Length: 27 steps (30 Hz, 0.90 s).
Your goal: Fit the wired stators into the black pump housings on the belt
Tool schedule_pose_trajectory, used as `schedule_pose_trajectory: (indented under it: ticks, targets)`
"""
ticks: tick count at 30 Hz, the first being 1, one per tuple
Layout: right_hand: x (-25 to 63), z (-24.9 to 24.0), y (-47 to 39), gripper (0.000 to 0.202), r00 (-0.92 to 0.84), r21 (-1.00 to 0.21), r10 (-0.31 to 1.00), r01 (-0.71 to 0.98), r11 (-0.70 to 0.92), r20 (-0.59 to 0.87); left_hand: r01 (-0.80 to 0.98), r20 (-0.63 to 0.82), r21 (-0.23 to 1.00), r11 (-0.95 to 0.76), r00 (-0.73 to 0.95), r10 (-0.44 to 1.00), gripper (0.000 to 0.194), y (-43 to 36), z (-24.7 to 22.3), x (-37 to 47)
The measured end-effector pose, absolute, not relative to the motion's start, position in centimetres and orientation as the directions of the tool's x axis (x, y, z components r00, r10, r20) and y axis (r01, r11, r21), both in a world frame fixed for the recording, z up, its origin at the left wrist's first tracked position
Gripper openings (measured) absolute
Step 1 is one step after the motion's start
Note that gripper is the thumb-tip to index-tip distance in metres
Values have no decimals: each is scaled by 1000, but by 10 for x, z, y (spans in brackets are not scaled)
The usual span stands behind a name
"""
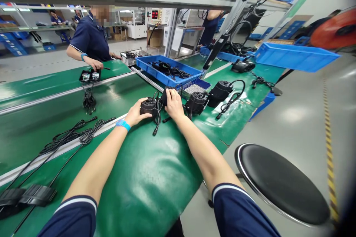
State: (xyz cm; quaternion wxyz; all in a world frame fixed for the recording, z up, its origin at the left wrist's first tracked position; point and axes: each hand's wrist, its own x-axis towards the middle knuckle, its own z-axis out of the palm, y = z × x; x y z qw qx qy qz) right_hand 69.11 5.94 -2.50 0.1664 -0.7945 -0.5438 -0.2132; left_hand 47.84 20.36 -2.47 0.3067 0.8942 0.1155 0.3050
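Note:
My left hand (134, 114) is wrapped around the side of a black, finned lamp unit (148, 107), thumb in front and fingers behind. A second black lamp unit (165, 98) is under my right hand (174, 104), whose fingers curl over its top and hide most of it. Between the two hangs a black cable (157, 118) with a connector at its end, lying on the green bench top (150, 170). Right of my right hand stand another finned lamp unit (197, 102) and a further one (220, 92) with a looped cable.
Behind the lamps sit a blue bin (169, 77) of black cables and a small tray (194, 88) of metal parts. Cables (89, 135) lie along the left rail. Across the bench a co-worker (90, 40) holds a twin lamp (90, 76). A black stool (280, 183) stands right.

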Motion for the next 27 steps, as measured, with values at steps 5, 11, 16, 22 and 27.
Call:
schedule_pose_trajectory:
  ticks: [5, 11, 16, 22, 27]
  targets:
    - [694, -21, 54, 92, 321, -6, 807, 930, -366, 497, -3, 403, 641, -767, 852, 334, 78, 224, -6, 481]
    - [695, -19, 48, 84, 278, 22, 840, 945, -325, 466, -51, 432, 633, -773, 852, 297, 74, 205, -14, 465]
    - [681, -20, 52, 65, 292, 2, 836, 944, -331, 464, -68, 467, 626, -777, 830, 304, 66, 183, -20, 452]
    - [673, -12, 70, 61, 358, -46, 799, 922, -385, 482, -33, 445, 699, -714, 802, 399, 71, 181, -16, 472]
    - [684, -7, 68, 72, 356, -51, 800, 924, -380, 483, -79, 369, 819, -568, 831, 417, 74, 201, -15, 486]
